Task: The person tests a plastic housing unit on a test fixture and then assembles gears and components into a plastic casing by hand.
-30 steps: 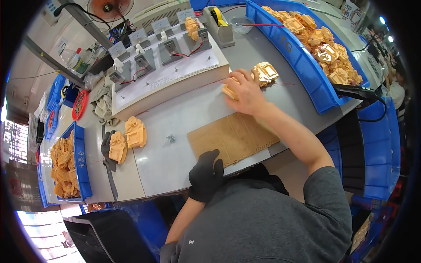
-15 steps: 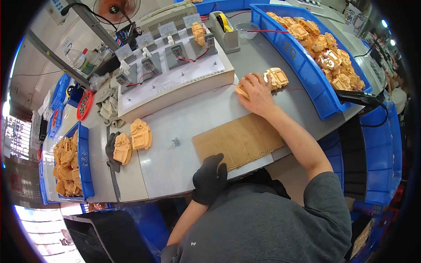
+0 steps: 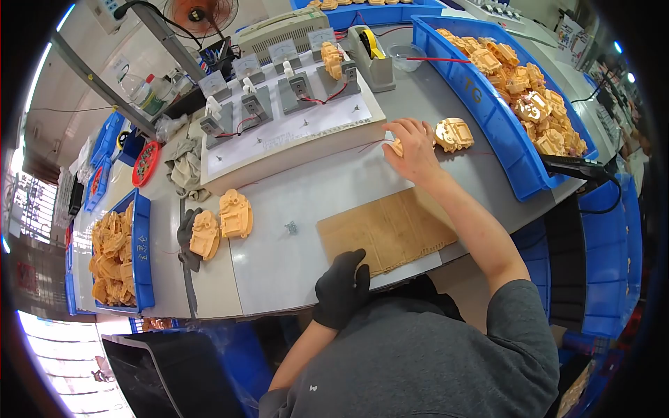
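Orange casing (image 3: 398, 148), upper centre of frame, under curled right hand (image 3: 414, 150): sideways slip could knock the neighbouring casing (image 3: 454, 135). We cannot tell that hand's grip, nor the gloved left hand's (image 3: 341, 291).

My right hand (image 3: 412, 149), 2 o'clock, covers most of an orange part (image 3: 396, 147). Meter dials (image 3: 283, 51), 11 o'clock: too small to read. Blue tray (image 3: 390, 12), 12 o'clock: cut off by top edge.
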Available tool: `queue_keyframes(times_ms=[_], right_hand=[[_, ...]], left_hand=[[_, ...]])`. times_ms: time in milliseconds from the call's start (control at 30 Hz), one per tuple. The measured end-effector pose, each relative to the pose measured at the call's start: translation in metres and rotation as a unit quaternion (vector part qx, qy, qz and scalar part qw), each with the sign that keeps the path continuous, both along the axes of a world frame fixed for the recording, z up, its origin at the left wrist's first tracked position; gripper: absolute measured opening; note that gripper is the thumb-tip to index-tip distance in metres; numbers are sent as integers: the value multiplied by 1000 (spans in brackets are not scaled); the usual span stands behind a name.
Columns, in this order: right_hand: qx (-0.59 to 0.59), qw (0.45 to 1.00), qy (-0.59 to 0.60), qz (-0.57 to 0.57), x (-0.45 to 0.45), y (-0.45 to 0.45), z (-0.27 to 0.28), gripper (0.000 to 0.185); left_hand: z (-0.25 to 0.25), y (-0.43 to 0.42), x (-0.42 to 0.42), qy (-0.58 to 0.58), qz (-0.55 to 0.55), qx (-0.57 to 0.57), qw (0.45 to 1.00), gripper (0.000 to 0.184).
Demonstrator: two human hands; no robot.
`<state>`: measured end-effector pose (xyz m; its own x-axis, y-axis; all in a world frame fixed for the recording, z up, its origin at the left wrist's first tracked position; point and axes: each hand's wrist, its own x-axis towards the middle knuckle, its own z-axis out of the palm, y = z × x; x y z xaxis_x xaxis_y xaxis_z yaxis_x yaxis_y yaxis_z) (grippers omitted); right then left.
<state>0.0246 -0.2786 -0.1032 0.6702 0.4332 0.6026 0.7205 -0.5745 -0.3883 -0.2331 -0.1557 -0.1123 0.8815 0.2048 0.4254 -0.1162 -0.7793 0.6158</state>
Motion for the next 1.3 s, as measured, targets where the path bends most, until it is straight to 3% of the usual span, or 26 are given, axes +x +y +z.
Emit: queue_keyframes(times_ms=[333, 433, 533, 633, 700, 767, 833, 933, 967, 1133, 1300], right_hand=[[18, 1000, 13, 20, 2, 10, 3, 31], [7, 1000, 2, 11, 3, 9, 8, 32], [17, 1000, -4, 14, 11, 9, 9, 32], [33, 999, 3, 16, 21, 9, 18, 31], [58, 998, 3, 30, 32, 11, 24, 32], [76, 996, 3, 39, 41, 14, 33, 33], [90, 995, 3, 43, 49, 18, 46, 33], [87, 993, 78, 30, 56, 23, 70, 34], [90, 992, 77, 34, 62, 24, 72, 35], [100, 991, 78, 43, 86, 31, 84, 32], [12, 980, 177, 91, 89, 31, 71, 28]], left_hand=[[1, 1, -2, 21, 0, -28, 999, 25], [3, 8, -2, 64, -7, -175, 983, 25], [28, 14, 7, 128, -14, -222, 967, 27], [41, 25, 39, -7, -94, -115, 989, 28], [56, 29, 69, 9, -94, -174, 980, 33], [56, 35, 109, -48, -121, -169, 977, 40], [52, 42, 151, -45, -115, -130, 984, 52], [39, 47, 211, -101, -77, -128, 984, 62], [34, 52, 233, -152, -74, -79, 983, 70], [33, 47, 274, -143, -7, -210, 967, 74], [32, 51, 265, -142, 10, -290, 946, 67]])
